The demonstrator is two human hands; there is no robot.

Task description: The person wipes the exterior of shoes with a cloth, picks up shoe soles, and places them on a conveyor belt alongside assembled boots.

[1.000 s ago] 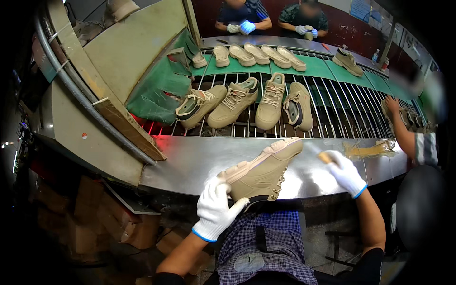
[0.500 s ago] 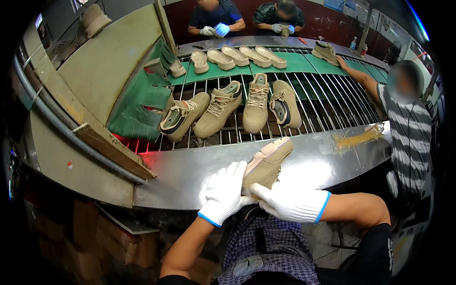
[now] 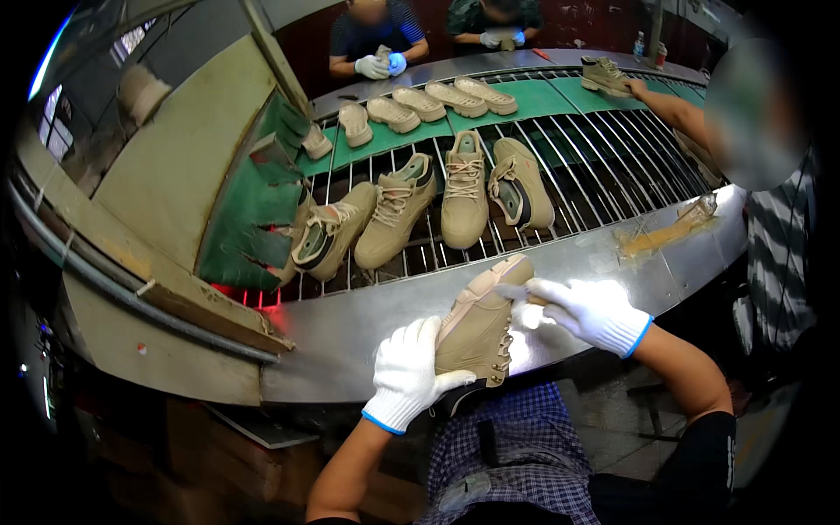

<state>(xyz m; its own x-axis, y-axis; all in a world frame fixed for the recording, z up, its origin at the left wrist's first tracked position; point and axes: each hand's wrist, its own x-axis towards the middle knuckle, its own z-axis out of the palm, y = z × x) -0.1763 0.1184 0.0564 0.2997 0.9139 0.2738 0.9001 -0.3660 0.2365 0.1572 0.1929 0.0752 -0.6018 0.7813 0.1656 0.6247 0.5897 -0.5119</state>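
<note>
The left hand (image 3: 409, 372), in a white glove with a blue cuff, is wrapped around the heel end of a tan boot (image 3: 479, 325), fingers closed on it and thumb lying along the side. The right hand (image 3: 588, 309), gloved the same way, is pressed flat on the boot's sole near the toe, fingers stretched out along it rather than curled round. The boot lies tilted on its side, sole turned up, at the near edge of the steel worktop (image 3: 350, 324), just in front of the person's checked shirt (image 3: 516, 446).

Beyond it, on the roller conveyor (image 3: 604, 157) that runs along the far side of the worktop, four more tan boots (image 3: 464, 199) sit in a loose row, toes pointing away, laces showing. Further back, on the green belt (image 3: 534, 98), a line of pale soles (image 3: 418, 103) is spread out side by side. A single boot (image 3: 605, 74) stands at the belt's far right corner, with a neighbouring person's arm (image 3: 674, 109) reaching towards it. A yellowish smear of glue (image 3: 661, 236) marks the worktop's right end. At the far edge two more people in gloves (image 3: 378, 65) handle parts; what exactly they hold is too small to tell.
</note>
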